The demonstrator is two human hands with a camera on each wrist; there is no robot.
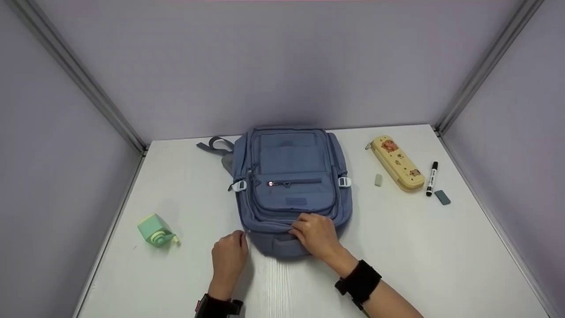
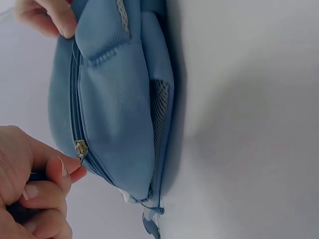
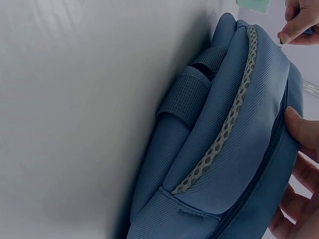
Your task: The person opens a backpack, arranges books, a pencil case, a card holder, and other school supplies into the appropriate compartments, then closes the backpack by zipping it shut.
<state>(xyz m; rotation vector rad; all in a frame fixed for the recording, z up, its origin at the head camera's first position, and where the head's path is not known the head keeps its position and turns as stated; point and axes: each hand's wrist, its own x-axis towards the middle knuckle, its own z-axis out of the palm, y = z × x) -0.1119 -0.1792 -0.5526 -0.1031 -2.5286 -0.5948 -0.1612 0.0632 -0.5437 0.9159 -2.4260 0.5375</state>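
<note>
My left hand (image 1: 229,254) pinches the zipper pull (image 2: 80,148) at the backpack's (image 1: 289,185) seven o'clock corner. My right hand (image 1: 315,234) grips the near edge, bracing the fabric mid-bench (image 1: 441,265).

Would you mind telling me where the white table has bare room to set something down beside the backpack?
The widest bare patch is the table front right, bordered by the right hand and the pencil case. Another lies between the tape dispenser and the backpack. The far right is crowded: pencil case, marker and two erasers. The left hand pinches a zipper pull.
</note>
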